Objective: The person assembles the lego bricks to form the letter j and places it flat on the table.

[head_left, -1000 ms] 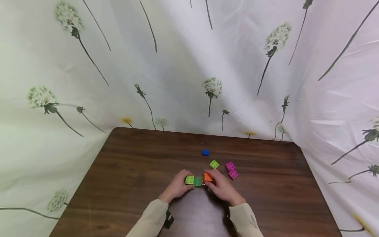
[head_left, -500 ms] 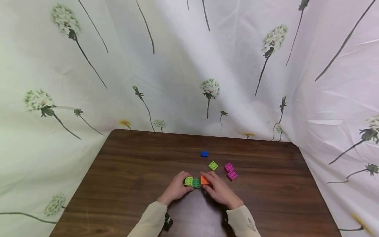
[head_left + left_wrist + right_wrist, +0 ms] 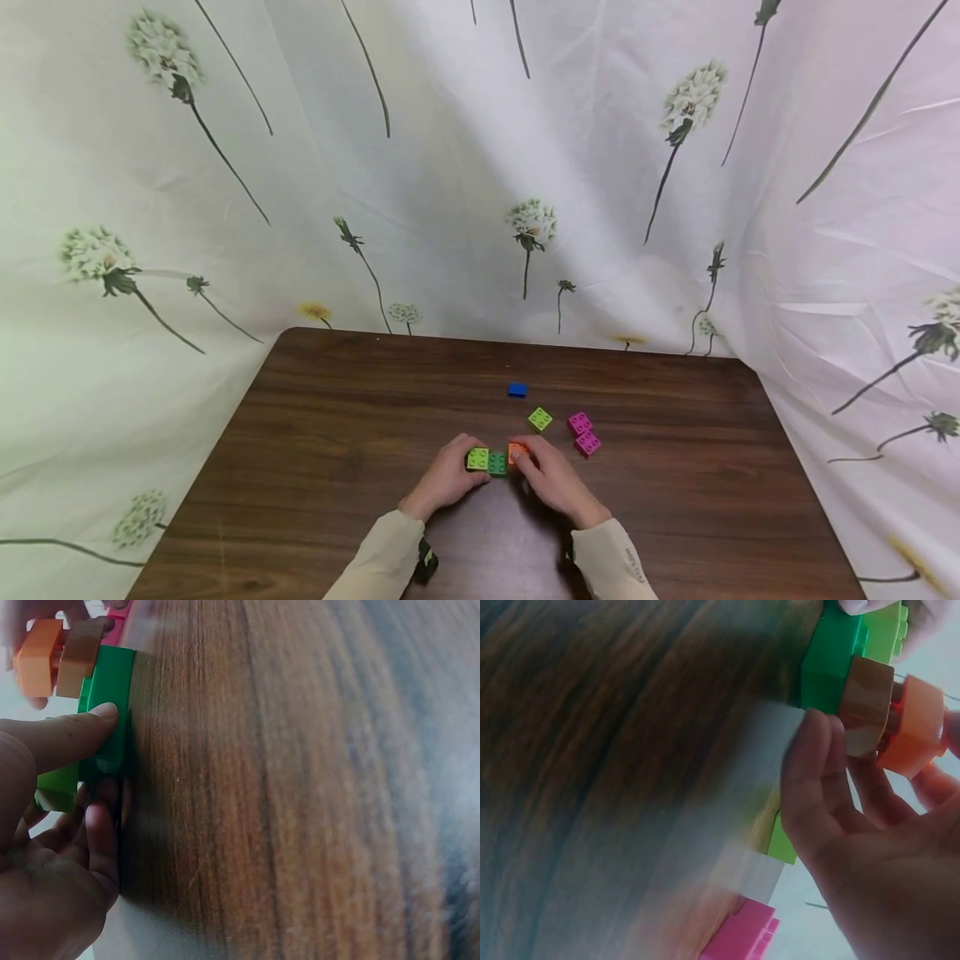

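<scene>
My left hand (image 3: 447, 475) grips a long dark green brick (image 3: 112, 675), thumb on one side and fingers on the other. On its left end sits a lime brick (image 3: 477, 458). A brown brick (image 3: 866, 705) is mounted on the green brick's right end. My right hand (image 3: 558, 479) holds an orange brick (image 3: 515, 450) above the brown one, with the thumb over its top in the head view. In the right wrist view a gap with brown studs shows between orange and brown, and the orange brick looks slightly tilted.
Behind the right hand lie a loose lime brick (image 3: 540, 418) and two magenta bricks (image 3: 583, 433), with a blue brick (image 3: 517, 389) farther back. The brown wooden table (image 3: 337, 400) meets a flower-patterned curtain (image 3: 450, 208) at its far edge.
The right hand has brought the orange brick left, over the brown brick, hiding it in the head view. Its thumb has shifted from the near side onto the top. The left hand stays put.
</scene>
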{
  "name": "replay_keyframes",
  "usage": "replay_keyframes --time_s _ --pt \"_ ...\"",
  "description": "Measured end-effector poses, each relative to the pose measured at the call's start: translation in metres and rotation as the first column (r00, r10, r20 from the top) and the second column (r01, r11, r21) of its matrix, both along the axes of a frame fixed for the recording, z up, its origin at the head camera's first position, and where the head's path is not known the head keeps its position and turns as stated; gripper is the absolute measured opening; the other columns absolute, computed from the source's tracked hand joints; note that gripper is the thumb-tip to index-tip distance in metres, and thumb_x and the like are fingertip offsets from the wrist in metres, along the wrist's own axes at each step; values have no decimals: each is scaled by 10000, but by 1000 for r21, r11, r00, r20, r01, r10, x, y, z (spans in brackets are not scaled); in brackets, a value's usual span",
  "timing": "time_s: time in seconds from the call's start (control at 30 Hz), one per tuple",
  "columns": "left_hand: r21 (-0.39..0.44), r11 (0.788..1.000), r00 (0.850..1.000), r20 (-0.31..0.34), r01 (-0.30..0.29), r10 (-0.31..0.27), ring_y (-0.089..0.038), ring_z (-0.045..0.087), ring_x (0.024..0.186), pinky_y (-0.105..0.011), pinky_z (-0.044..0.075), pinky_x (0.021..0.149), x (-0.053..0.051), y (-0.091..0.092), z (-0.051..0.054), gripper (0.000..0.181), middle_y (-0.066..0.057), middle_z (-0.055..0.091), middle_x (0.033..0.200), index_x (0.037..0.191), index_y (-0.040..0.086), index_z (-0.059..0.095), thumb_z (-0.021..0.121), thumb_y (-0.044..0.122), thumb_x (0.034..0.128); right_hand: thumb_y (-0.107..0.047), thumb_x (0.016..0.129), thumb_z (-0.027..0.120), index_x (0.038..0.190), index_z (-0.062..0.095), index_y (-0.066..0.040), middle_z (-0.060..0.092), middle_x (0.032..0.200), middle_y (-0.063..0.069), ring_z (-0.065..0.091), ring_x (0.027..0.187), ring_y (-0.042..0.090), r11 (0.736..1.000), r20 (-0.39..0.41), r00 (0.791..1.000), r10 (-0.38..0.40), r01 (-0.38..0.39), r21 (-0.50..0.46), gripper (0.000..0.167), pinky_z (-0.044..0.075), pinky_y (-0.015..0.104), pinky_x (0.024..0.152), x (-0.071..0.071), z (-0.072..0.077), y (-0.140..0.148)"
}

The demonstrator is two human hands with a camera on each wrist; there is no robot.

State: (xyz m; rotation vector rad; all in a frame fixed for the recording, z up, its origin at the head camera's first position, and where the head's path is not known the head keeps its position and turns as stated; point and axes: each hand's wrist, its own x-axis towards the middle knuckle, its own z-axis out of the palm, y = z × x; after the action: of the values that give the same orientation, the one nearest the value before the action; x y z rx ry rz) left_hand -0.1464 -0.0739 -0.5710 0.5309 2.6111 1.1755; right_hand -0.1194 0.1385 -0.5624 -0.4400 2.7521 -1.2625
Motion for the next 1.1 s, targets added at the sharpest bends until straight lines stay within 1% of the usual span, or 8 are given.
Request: replay_keyframes --time_s 0.13,0.27,0.47,0.63,0.77,0.87,0.97,1.1 --pt "-5 1000 1000 7 -2 2 -148 542 890 -322 457 771 0 1 1 310 -38 588 1031 1083 92 645 773 132 804 -418 1023 421 1228 585 -131 614 1070 0 597 921 138 999 113 994 0 6 -48 389 488 339 807 -1 2 1" --pt "-2 1000 1000 14 -8 8 -148 542 893 -326 456 778 1 1 1 306 -36 587 1034 1085 99 645 770 134 807 -423 1020 429 1249 559 -101 614 1020 57 625 782 152 992 212 977 20 7 -130 416 506 286 683 -3 3 2" --pt "3 1000 1000 17 -5 5 -145 544 899 -323 458 779 1 1 0 305 -33 585 1035 1083 102 644 770 133 808 -414 1014 447 1268 538 -58 639 1042 127 660 795 188 975 283 957 65 -1 -220 446 544 299 680 -7 -2 5" --pt "9 1000 1000 11 5 -5 -153 543 897 -328 457 773 0 1 -1 303 -40 582 1030 1077 93 643 772 128 805 -366 1018 460 1269 531 -26 650 1042 158 674 805 208 965 295 949 116 -37 -261 428 557 312 698 -10 -4 9" --pt "9 1000 1000 9 6 -7 -145 541 898 -327 460 775 -1 1 -2 300 -36 583 1028 1074 97 644 773 131 806 -312 1025 461 1271 526 1 654 1048 178 679 829 246 964 295 947 125 -46 -261 404 564 347 712 -10 -1 9" --pt "13 1000 1000 11 1 -1 -140 541 899 -325 462 779 -1 1 -2 300 -32 582 1027 1075 102 644 773 132 806 -247 1030 459 1272 515 44 643 1048 228 674 852 323 962 299 946 125 -42 -270 383 562 421 734 -8 7 7" --pt "18 1000 1000 16 -1 0 -146 543 906 -334 464 786 -1 0 -2 305 -35 581 1033 1081 99 642 772 129 807 -191 1026 465 1264 509 79 630 1044 269 668 858 376 958 295 946 132 -45 -284 363 552 472 746 -3 21 5" --pt "22 1000 1000 22 1 -2 -160 544 915 -352 463 795 -1 0 -1 312 -44 581 1041 1088 90 640 772 127 807 -174 1019 481 1254 519 83 629 1055 277 665 876 383 953 291 947 135 -44 -299 351 552 469 757 1 34 3"
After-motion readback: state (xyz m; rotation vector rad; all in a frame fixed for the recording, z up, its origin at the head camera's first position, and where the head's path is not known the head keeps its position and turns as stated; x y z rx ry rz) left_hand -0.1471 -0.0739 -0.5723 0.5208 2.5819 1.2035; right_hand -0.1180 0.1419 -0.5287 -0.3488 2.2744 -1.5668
